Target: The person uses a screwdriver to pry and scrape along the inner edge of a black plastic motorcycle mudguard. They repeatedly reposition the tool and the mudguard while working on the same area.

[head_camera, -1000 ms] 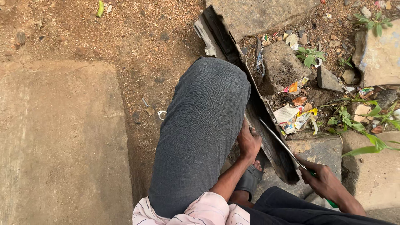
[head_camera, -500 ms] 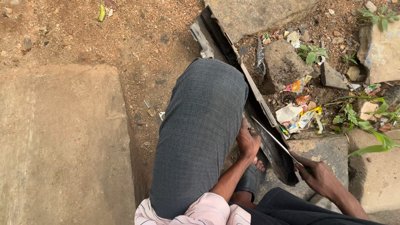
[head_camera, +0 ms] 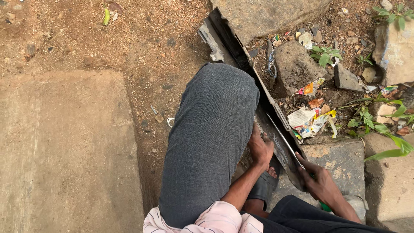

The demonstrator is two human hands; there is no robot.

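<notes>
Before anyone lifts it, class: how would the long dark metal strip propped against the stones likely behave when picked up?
The dark metal strip probably stays stiff: it runs straight between the stones and the left hand. Its thin edges look sharp, so it may cut. The right hand grips the near end, which suggests it needs steadying and could tip.

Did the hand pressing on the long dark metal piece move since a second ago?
No. The left hand stays pressed on the dark metal piece, at the same spot beside the grey stone slab.
</notes>
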